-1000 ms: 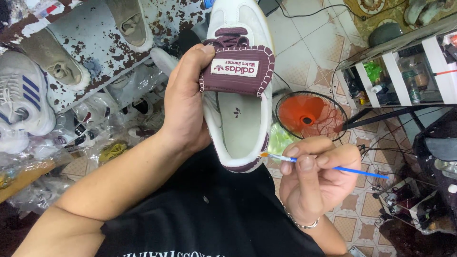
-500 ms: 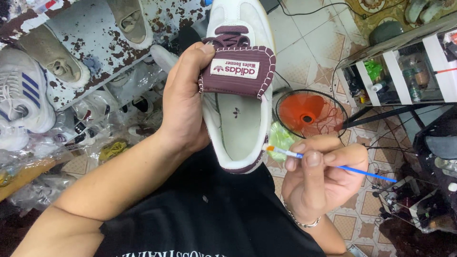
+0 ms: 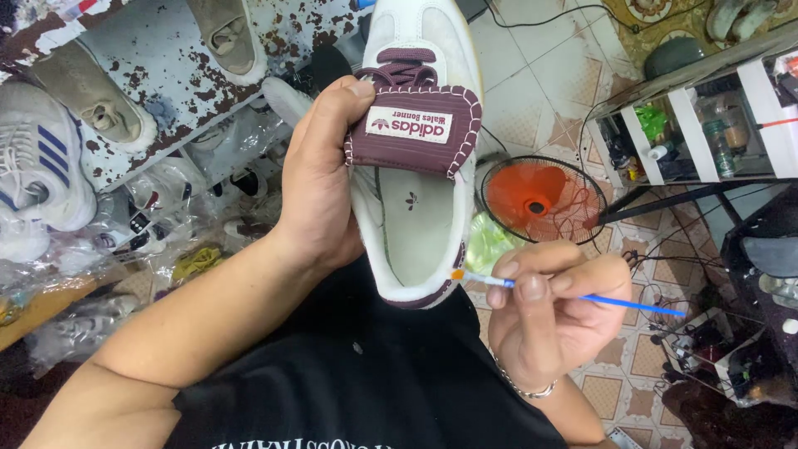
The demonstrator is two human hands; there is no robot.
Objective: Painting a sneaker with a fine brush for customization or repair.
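My left hand [image 3: 320,183] grips a white sneaker [image 3: 420,224] by its side, heel toward me, thumb on the folded maroon tongue [image 3: 413,129]. The shoe has maroon laces and a maroon heel strip. My right hand [image 3: 553,312] pinches a thin blue-handled paintbrush [image 3: 573,293]. Its orange tip touches the shoe's inner collar near the heel on the right side.
A rusty white shelf [image 3: 158,66] at the upper left carries several other shoes, including a white one with blue stripes [image 3: 37,166]. Bagged shoes lie below it. An orange floor fan [image 3: 544,199] stands on the tiled floor, with a cluttered rack [image 3: 706,125] at right.
The brush tip has slid a little along the heel collar, and my right hand shifted slightly right. The left hand keeps the sneaker steady.
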